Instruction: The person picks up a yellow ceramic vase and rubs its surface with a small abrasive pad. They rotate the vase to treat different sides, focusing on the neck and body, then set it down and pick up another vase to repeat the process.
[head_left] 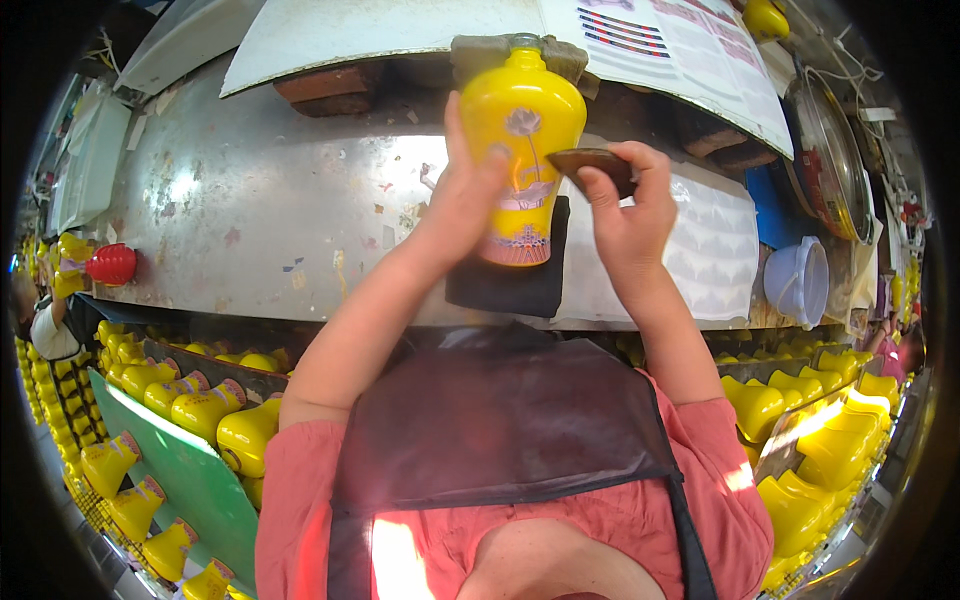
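A glossy yellow vase (540, 100) lies on its side with its neck pointing away from me. Purple-grey flower decoration and a patterned band near the base show on its upper face. Its neck end rests at a grey padded block (478, 60), and its base lies over a black cloth (510, 285). My left hand (470, 195) holds the vase along its left side. Between the thumb and fingers of my right hand (635, 195) is a flat dark-brown scraper (605, 170), its tip touching or very near the vase's decorated right side.
A metal worktable (300, 200) spreads around the vase. White decal sheets (710, 240) lie at right, beside a pale blue bucket (797, 283). A white board (400, 35) stands on bricks (325, 90) at the back. Many yellow vases (245, 430) fill racks on both sides of me.
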